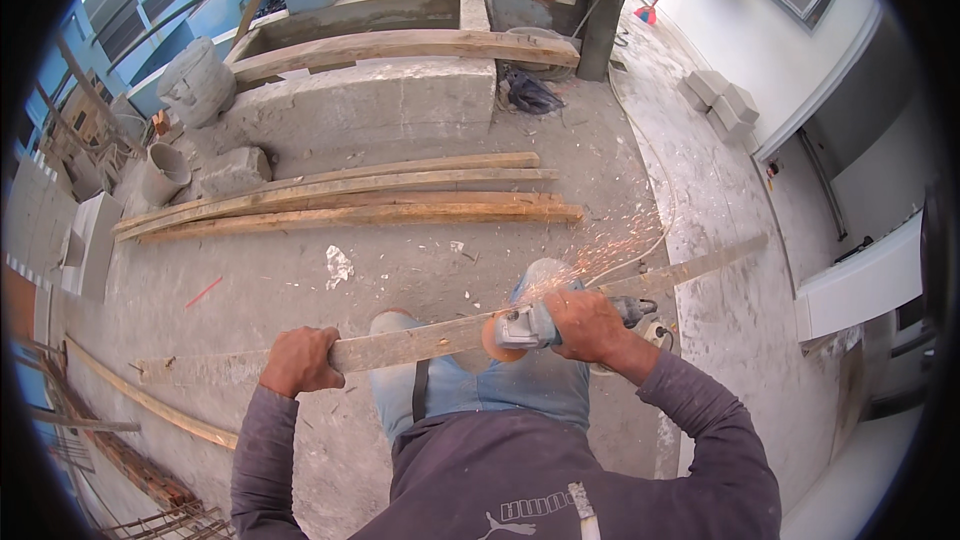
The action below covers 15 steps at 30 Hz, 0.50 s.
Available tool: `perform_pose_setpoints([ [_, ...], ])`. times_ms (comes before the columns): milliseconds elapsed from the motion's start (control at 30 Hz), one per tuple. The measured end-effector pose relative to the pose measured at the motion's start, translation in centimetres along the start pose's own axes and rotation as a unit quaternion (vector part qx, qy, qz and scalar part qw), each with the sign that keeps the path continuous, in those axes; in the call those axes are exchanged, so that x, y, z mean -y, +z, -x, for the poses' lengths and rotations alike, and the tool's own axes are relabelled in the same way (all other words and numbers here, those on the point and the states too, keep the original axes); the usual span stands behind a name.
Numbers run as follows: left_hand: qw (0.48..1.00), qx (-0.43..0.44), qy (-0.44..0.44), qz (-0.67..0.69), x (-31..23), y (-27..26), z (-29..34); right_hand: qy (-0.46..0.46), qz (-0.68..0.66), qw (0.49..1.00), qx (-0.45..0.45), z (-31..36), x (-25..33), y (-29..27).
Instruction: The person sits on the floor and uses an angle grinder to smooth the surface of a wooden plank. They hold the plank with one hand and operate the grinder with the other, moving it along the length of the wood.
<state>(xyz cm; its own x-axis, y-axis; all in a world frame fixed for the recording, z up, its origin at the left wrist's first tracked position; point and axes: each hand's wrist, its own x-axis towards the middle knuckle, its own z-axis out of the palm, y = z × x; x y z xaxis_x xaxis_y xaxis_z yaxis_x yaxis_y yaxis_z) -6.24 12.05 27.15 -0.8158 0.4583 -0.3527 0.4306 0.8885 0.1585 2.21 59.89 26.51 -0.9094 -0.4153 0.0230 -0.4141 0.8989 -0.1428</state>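
Wood, rough-faced and stained grey-brown, forms the long plank under inspection. I find it held aslant above the concrete floor, by the person's denim trousers; whether it rests on them I cannot tell. Its right end reaches over the pale strip along the floor's right edge.

Left hand: clasped around the plank towards its left end. Right hand: wrapped around a grey angle grinder, its round, reddish-brown disc at the plank.

Orange sparks fan out beyond, so I judge grinding under way, perhaps on metal in the wood. The plank is in one piece; the finished share cannot be read. A dark stub at its left end, possibly a nail, suggests work remains.

Several straight, sawn timbers lie roughly parallel before a rough concrete wall; their condition I cannot certify.
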Motion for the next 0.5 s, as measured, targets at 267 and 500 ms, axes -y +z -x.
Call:
perform_pose_setpoints([
  [267,0.999,0.033,-0.006,-0.008,-0.2,-0.6,0.0,0.061,0.048,0.997,0.012,-0.8,-1.6,0.1],
  [500,1.0,-0.006,-0.004,-0.015,-0.7,-0.7,0.7,0.17,0.002,0.985,0.009,-1.4,-4.1,-3.1],
])
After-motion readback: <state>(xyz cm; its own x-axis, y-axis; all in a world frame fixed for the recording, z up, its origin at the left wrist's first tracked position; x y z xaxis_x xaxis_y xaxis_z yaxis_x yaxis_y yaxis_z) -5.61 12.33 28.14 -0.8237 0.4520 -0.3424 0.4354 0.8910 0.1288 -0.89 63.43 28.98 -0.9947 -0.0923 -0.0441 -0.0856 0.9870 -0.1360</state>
